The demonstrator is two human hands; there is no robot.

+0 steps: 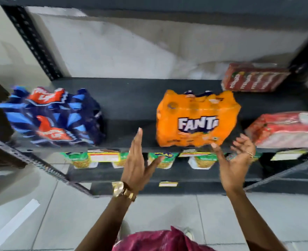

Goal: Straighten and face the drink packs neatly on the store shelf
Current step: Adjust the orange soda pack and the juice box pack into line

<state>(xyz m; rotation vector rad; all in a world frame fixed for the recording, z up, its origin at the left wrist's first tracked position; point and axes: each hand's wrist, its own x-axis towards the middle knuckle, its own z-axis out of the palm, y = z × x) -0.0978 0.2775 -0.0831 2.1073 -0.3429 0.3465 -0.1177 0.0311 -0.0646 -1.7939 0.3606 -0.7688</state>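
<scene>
Orange Fanta pack [197, 118] on shelf [127, 98], open empty hands, left [137, 164], right [237, 160], apparently just below it

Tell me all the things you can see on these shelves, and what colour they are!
Fanta pack: one, orange, middle of the dark shelf, near the front edge.
Thums Up pack: one, blue with red logos, left end of that shelf.
Red packs: two; one at the back right, one at the front right.
Cups with green tops: several, on the shelf below; exact count unclear.
Price labels: a few, yellow and white, on the shelf edges.
Floor: grey tiles.
Left hand: open, gold watch on the wrist, holding nothing.
Right hand: open, fingers near the Fanta pack's lower corner; contact unclear.
</scene>
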